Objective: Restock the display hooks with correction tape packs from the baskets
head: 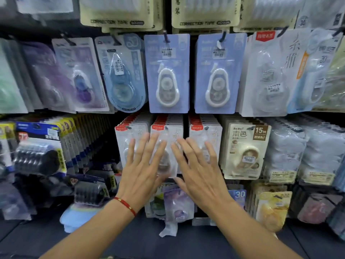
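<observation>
Where the head view looks onto a wall of hanging stationery, two blue packs with white tape dispensers hang side by side on hooks in the middle row, the second just right of the first, with a blue teardrop pack to their left and cream packs lettered "CORRECTION TAPE" in the row above. Lower right hangs a beige pack marked 15M, beside stacks of wrapped bundles; lower left are yellow-and-blue packs holding black rolls, blurred. Below the hands a small purple pack hangs, with a yellow one to its right. The bottom of the view is a dark shelf surface; the rest of the room is hidden by the display. Three full rows of white correction tape packs with red corner tags hang in the lower middle: left, centre and right. The left hand, a red cord bracelet on its wrist, and the right hand each lie flat with straight, spread fingers against the front packs, the centre pack showing between them; neither grip clasps anything.
</observation>
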`<state>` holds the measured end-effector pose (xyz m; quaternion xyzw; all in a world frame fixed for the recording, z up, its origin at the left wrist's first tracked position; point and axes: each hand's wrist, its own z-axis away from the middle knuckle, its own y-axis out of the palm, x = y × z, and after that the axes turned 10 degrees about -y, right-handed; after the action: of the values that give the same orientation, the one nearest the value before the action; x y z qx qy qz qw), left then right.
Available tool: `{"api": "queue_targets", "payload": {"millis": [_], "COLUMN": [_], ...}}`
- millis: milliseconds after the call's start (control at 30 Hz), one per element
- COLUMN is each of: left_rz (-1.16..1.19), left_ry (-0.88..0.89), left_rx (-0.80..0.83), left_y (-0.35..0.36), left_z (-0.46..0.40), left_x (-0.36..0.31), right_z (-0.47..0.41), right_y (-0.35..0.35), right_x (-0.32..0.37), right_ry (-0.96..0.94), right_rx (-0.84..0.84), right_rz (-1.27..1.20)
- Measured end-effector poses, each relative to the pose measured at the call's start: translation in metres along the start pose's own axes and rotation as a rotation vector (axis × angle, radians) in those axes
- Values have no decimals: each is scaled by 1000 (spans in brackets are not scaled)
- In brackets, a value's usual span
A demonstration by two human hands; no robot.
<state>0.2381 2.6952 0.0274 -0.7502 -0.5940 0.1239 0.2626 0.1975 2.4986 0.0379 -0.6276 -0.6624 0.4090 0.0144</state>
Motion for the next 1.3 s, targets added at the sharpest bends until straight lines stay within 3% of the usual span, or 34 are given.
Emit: {"api": "queue_targets", "payload": {"millis": [200,700,867,967,1300], "left_rz": [53,111,130,88,65], "left_ry": [53,74,-26,-89,-34], "left_rx": [24,47,42,101,211], "left_y": [2,-4,-11,-18,-25], "left_z": [4,3,16,14,7], "left_x": [3,14,44,66,86], "right_z": [-18,-25,-21,-21,-32], "right_y": [5,9,2,-5,-2], "right_x": [13,24,26,31,38], "right_ry": [42,100,84,30,41], "right_rx": [73,28,52,68,132], "right_rz": [-6,-39,-78,-92,-47]}}
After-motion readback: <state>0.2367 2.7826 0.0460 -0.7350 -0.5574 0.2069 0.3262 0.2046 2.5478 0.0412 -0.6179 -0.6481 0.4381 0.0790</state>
